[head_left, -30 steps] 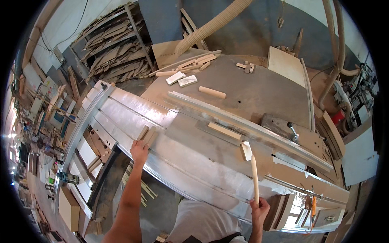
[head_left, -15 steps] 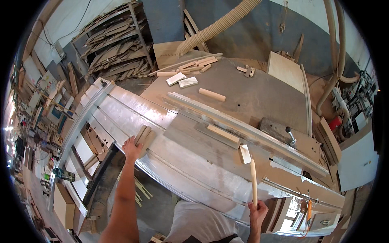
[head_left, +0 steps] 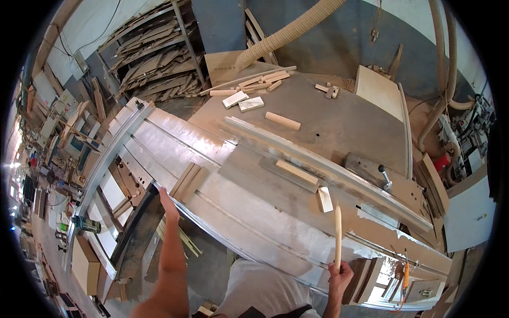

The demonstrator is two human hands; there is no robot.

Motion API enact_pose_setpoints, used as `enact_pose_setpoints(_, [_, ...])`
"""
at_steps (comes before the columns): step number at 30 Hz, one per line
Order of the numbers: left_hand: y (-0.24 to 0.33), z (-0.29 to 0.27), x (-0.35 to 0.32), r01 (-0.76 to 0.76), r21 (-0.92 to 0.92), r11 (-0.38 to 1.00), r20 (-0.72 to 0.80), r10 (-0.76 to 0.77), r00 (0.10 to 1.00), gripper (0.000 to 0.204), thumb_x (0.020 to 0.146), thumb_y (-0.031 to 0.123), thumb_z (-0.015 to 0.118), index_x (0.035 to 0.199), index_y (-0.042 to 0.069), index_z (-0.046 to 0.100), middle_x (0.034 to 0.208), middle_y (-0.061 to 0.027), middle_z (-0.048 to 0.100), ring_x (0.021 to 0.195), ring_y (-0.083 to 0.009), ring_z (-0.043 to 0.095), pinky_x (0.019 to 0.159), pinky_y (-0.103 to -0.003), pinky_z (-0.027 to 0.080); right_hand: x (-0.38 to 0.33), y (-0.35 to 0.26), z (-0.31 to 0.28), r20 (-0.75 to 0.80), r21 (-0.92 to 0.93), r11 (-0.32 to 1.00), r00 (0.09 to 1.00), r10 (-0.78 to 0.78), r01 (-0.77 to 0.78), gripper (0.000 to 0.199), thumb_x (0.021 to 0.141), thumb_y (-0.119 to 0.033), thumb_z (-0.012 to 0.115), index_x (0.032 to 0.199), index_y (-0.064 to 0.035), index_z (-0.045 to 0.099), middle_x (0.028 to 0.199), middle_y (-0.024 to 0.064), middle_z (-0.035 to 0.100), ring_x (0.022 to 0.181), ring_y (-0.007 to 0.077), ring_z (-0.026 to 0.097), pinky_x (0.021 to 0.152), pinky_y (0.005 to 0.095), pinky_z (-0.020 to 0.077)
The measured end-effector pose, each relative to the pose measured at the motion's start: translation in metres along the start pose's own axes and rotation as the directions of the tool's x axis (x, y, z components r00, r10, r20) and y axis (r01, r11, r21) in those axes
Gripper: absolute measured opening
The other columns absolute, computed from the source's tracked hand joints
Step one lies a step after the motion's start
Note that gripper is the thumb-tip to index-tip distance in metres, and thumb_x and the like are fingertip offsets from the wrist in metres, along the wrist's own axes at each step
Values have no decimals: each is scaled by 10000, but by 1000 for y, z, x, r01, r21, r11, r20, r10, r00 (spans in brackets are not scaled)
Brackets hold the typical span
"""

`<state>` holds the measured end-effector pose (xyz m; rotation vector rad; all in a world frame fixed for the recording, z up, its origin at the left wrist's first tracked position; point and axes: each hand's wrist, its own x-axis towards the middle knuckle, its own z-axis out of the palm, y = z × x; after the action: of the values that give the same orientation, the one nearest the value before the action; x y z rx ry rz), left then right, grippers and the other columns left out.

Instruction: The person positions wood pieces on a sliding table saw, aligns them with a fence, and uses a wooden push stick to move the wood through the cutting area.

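Note:
My right hand [head_left: 340, 275], low at the right, is closed round the bottom of a slim wooden stick [head_left: 338, 233]. The stick stands roughly upright with its tapered tip towards a pale wood block [head_left: 325, 200]. At the near edge of the metal table, my left hand [head_left: 167, 204] is seen edge-on beside the end of a black bar [head_left: 135, 225]; its fingers are mostly hidden. Just right of that hand, a few short wood pieces [head_left: 186, 183] lie side by side on the metal sliding table [head_left: 238, 209], apart from it.
A long metal fence [head_left: 318, 167] crosses the saw table, with a wood strip [head_left: 297, 175] along its near side. Behind it lie a wooden cylinder [head_left: 282, 121], two white-faced blocks [head_left: 251, 104] and loose offcuts. A ribbed hose [head_left: 291, 34] hangs above. An orange-handled tool [head_left: 406, 275] is at right.
My left hand has come off the short wood pieces and moved slightly down and left to the table's edge. The right hand still holds the stick, almost unmoved.

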<state>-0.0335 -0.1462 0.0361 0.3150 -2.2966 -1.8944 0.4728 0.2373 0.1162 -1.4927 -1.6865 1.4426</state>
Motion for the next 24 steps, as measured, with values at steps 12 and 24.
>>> enact_pose_setpoints(12, [-24,19,-21,120,-497,859,38,-116,992,1070,936,809,257,1592,-17,71,1658,-135,182,1511,-245,205,1226,-348,105,-3,-14,1,10,-38,999,1000,-22,22,253,824,-153,786,902,66,685,673,-22,574,580,59,470,516,246,372])
enact_pose_setpoints(24, [-18,28,-19,118,-470,875,89,-86,992,900,1000,726,220,1537,11,323,1571,-107,385,1417,-267,363,1190,-366,201,-4,2,3,16,69,997,1000,-21,20,249,837,-171,797,925,36,692,658,-30,564,539,50,454,480,234,348])
